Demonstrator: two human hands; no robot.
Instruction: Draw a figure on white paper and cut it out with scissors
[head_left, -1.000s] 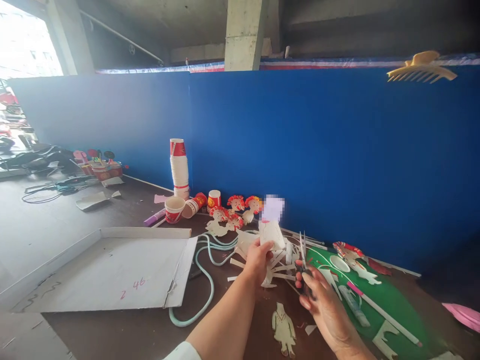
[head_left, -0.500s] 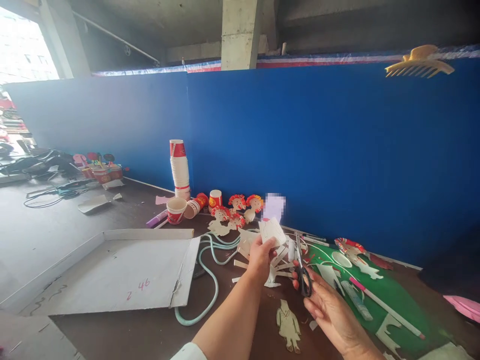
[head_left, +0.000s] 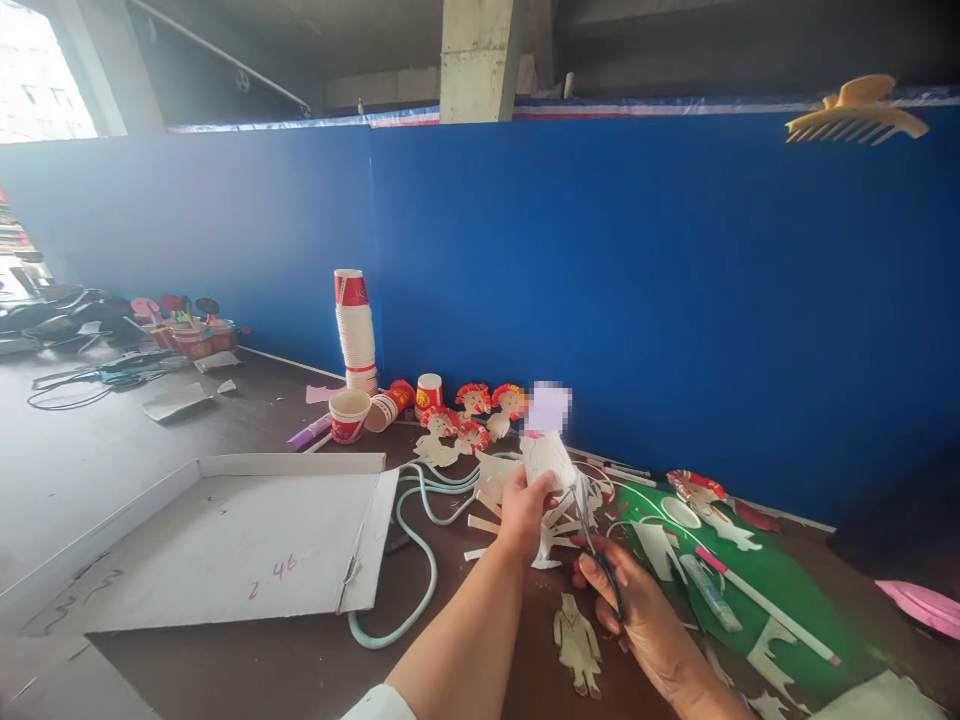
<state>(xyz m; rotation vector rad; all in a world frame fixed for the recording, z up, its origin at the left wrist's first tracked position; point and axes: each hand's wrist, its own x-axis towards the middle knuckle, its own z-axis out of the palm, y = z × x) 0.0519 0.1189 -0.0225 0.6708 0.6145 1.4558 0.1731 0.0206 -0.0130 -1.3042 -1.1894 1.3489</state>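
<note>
Nearest, a paper figure (head_left: 577,644) is lying flat on the table (head_left: 300,670). Just past it at one o'clock, the right hand (head_left: 634,610) is gripping the scissors (head_left: 592,535), blades pointing up to eleven o'clock. At ten o'clock from them, the left hand (head_left: 523,510) is pinching a paper cutout (head_left: 547,458). Farther off at eleven o'clock, a stack of cups (head_left: 355,330) is standing against the blue wall (head_left: 637,280).

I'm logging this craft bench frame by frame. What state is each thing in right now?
left hand: raised, gripping a paper cutout
paper cutout: held upright above the table
right hand: gripping scissors
scissors: tips at the cutout's lower edge
cup stack: upright
single cup: upright, mouth up
tipped cup: on its side
flat cutout figure: lying flat
</note>
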